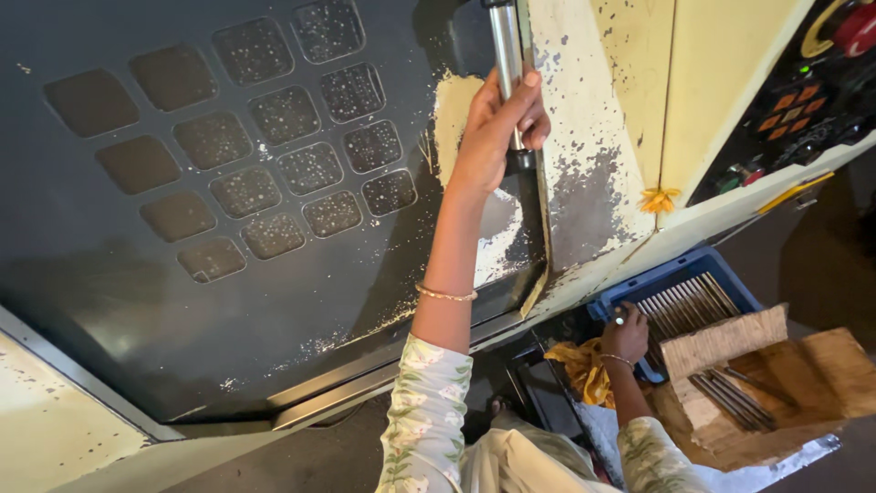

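Head view: left hand (497, 128) covers door handle (505, 46), top cut off.

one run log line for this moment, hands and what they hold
left hand: gripping silver metal door handle | right hand: holding small metal piece over blue plastic crate of rods | dark machine door

Chipped cream machine casing (593, 137) fills the view — dark floor (803, 265) below, dimly lit.

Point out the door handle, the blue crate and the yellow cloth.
door handle (505, 46), head view, on the bare steel tube above the left hand (497, 123).
blue crate (666, 274), head view, on its near rim.
yellow cloth (584, 370), head view, on its folds beside the right hand (626, 333).
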